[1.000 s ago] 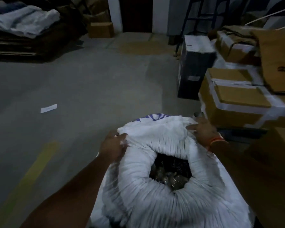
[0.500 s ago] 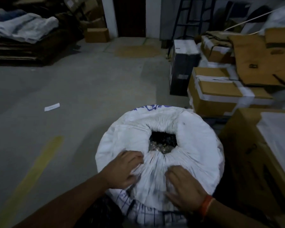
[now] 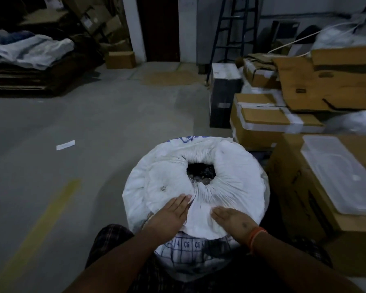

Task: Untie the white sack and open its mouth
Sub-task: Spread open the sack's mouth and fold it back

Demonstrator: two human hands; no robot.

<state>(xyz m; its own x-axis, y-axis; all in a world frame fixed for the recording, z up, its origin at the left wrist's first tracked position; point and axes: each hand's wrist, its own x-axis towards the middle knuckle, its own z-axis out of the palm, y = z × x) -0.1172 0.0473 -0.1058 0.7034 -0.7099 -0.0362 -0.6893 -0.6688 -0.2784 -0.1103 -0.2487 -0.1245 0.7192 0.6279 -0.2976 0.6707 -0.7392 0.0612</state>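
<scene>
The white sack (image 3: pixel 199 187) stands upright on the grey concrete floor (image 3: pixel 93 134), right in front of the person. Its top is rolled down into a thick, pleated ring, and the mouth (image 3: pixel 201 171) gapes as a small dark hole in the middle with something shiny and lumpy inside. Blue print runs along the far edge, and a blue grid with letters and numbers shows on the near side.

Both hands lie flat on the near part of the rolled rim. The left hand (image 3: pixel 171 214) has its fingers straight and together, pressing on the cloth without gripping it. The right hand (image 3: pixel 232 217), an orange band at its wrist, rests palm down the same way, just beside the left, a fold of cloth bunched between them.

To the right, taped cardboard boxes (image 3: pixel 268 121) crowd close to the sack, one carrying a clear plastic lid (image 3: pixel 342 172). A slip of paper (image 3: pixel 65 144) lies on the floor to the left, near a yellow stripe (image 3: pixel 49 212). Far off stand a dark ladder (image 3: pixel 235 28) and a heap of cloth (image 3: pixel 28 49).
</scene>
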